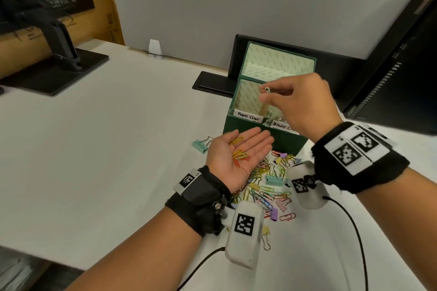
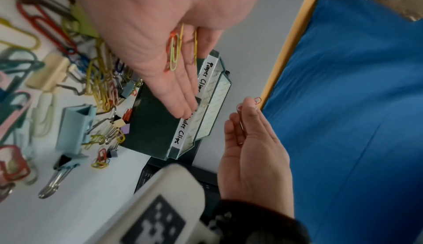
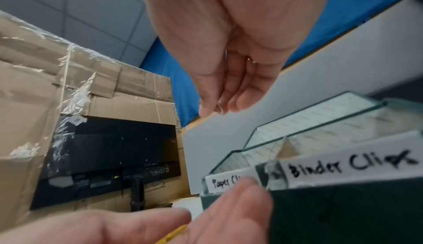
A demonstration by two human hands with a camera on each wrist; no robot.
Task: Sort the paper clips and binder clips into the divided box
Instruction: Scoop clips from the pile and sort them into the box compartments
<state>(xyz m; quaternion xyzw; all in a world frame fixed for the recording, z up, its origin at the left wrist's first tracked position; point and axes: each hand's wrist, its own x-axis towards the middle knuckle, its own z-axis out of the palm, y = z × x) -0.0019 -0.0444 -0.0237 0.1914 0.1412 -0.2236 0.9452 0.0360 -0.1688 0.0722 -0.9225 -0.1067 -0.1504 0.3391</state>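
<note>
Pinching paper clips (image 1: 264,89) above divided box (image 1: 248,99)

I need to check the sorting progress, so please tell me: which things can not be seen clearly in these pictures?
- Contents of the divided box: head view, the right hand covers the binder side.
- Number of paper clips pinched: too small; hidden by fingers in the right wrist view.
- Clips under the left hand: hidden from the pile.

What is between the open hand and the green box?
Nothing: in the head view, the left hand hovers just before the green box, fingertips nearly touching its front.
</note>
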